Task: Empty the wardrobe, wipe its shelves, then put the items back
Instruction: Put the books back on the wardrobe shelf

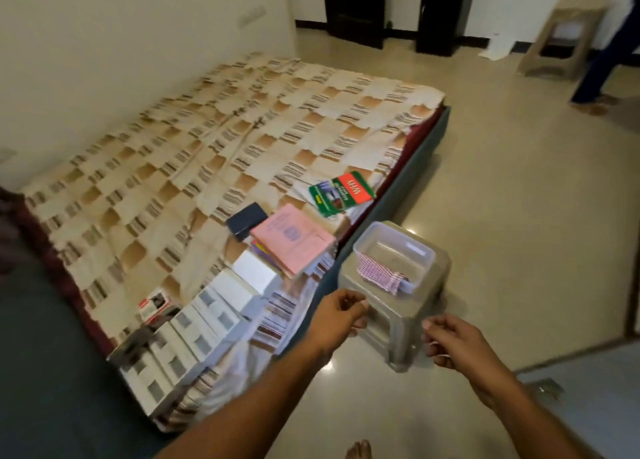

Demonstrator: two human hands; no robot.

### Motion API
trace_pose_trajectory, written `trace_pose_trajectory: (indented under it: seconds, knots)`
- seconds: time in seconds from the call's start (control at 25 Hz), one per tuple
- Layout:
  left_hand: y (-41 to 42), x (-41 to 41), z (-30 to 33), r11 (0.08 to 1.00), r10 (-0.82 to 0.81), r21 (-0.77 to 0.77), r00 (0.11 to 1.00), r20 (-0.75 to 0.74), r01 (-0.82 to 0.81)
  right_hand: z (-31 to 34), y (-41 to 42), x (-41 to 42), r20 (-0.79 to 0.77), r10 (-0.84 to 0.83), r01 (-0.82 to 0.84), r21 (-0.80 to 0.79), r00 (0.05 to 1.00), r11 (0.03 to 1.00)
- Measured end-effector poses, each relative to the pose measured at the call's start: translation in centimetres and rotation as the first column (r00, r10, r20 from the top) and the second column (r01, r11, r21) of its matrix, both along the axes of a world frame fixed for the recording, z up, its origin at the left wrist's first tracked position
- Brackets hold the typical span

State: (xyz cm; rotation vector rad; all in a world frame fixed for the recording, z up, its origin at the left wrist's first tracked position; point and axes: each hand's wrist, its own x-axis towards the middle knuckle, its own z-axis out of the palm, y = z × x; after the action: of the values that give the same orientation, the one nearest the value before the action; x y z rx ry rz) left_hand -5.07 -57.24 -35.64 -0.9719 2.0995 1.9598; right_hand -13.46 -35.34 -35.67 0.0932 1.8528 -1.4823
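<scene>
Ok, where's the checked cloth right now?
In the head view, right of centre: the checked cloth is draped over the near rim of the clear tub on the grey stool beside the bed.

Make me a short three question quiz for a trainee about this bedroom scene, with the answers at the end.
1. True or false: the checked cloth lies flat on the bed.
2. What does the clear plastic container stand on? A) the floor B) a plastic stool C) the bed
3. Fill in: the pink booklet lies on top of a ____ of books.

Key
1. False: it hangs over the container's rim.
2. B, the grey plastic stool beside the bed.
3. Stack. Both hands, left and right, reach towards the stool, holding nothing.
</scene>
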Motion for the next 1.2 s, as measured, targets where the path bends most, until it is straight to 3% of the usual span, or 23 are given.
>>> trace_pose_trajectory:
  seconds: [0.2,0.4,0.56,0.72,0.88,1.0,1.2]
  knots:
    - [-7.6,-0.4,-2.9,0.958,0.268,0.060,0.952,0.147,-0.279,0.0,-7.6,-2.7,0.002,0.199,-0.199,-0.011,0.980,0.980]
    - [-11.9,-2.4,-5.3,0.810,0.499,0.123,0.784,0.370,-0.573,0.0,-13.4,-8.3,-0.003,0.345,-0.344,0.024,0.939,0.938]
    - [-15.2,-4.8,-7.5,0.745,0.565,0.088,0.695,0.445,-0.661,0.5,-18.5,-11.5,-0.021,0.434,-0.434,0.023,0.901,0.901]
    - [-19.4,-7.5,-12.1,0.745,0.546,0.029,0.634,0.548,-0.667,-0.8,-22.9,-12.8,0.040,0.430,-0.431,0.028,0.902,0.902]
    - [-24.7,-11.3,-17.8,0.739,0.483,0.094,0.622,0.616,-0.667,-3.2,-27.3,-14.2,0.122,0.354,-0.364,0.074,0.927,0.928]
    - [-28.0,-13.7,-22.7,0.631,0.492,0.234,0.615,0.616,-0.740,-4.8,-30.6,-15.7,0.192,0.265,-0.296,0.155,0.945,0.942]
    - [-30.9,-16.6,-27.8,0.408,0.554,0.261,0.465,0.691,-0.875,-6.1,-34.5,-18.5,0.274,0.164,-0.234,0.249,0.948,0.940]
